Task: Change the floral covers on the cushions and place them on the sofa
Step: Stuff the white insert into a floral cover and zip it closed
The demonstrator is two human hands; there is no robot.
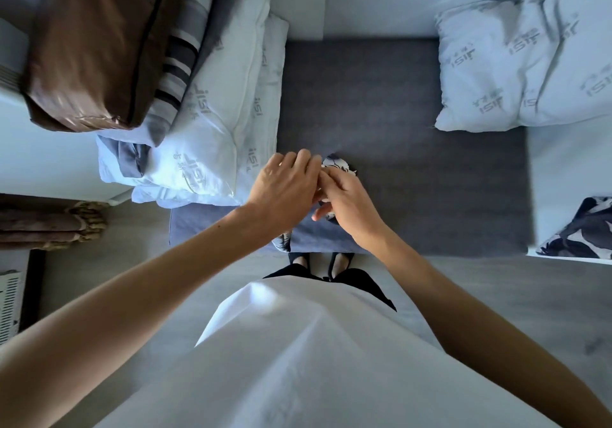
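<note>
Grey sofa seating [397, 113] filled the middle of the view, with pale floor [496, 295] along its near edge. At ten o'clock a stack of bare white cushions [225, 113] printed with grey lettering lay on the seat, and a brown cushion [96, 40] and a striped one [185, 46] rested on top of them. At two o'clock a further bare white cushion [516, 63] lay against the sofa back. At four o'clock, at the frame edge, a piece of dark floral cover [583, 229] lay on a white surface [563, 162].

At centre, both hands met over the front edge of the seat. The left hand [284, 186] was curled, its fingers closed over a small bunched piece of floral fabric [337, 164], of which only a scrap showed past the knuckles. The right hand [347, 202] pressed against the left, fingers bent round the same fabric. The person's white top [298, 361] and two feet [341, 263] showed at six o'clock.
</note>
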